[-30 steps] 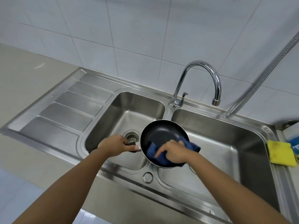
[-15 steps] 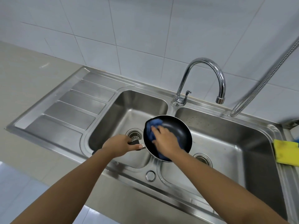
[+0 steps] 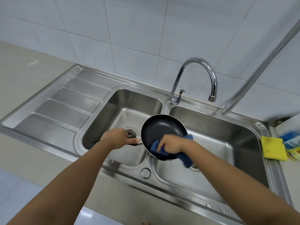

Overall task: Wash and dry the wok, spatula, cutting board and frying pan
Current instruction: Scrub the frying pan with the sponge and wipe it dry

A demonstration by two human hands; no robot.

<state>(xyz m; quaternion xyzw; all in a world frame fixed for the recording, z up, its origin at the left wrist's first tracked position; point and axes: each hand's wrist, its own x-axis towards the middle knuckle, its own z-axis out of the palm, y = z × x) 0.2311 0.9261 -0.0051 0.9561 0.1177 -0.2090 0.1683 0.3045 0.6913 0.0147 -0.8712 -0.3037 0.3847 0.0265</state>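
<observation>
Sink (image 3: 126,174), stainless and double-basined, lay under a black frying pan (image 3: 160,129) held tilted above its central divider. The pan could slip and strike the steel if a wet handle (image 3: 135,144) loosened the grip. A blue cloth (image 3: 185,157) draped the pan's near rim, bunched in the right hand (image 3: 170,143), fingers curled inside the pan; the left hand (image 3: 116,138) wrapped its fingers round the handle.

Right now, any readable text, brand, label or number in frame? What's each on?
None legible.
Print on the packaging beside the yellow sponge, right of the sink: too blurred to read.
No markings visible on the frying pan, blue cloth or faucet.
</observation>
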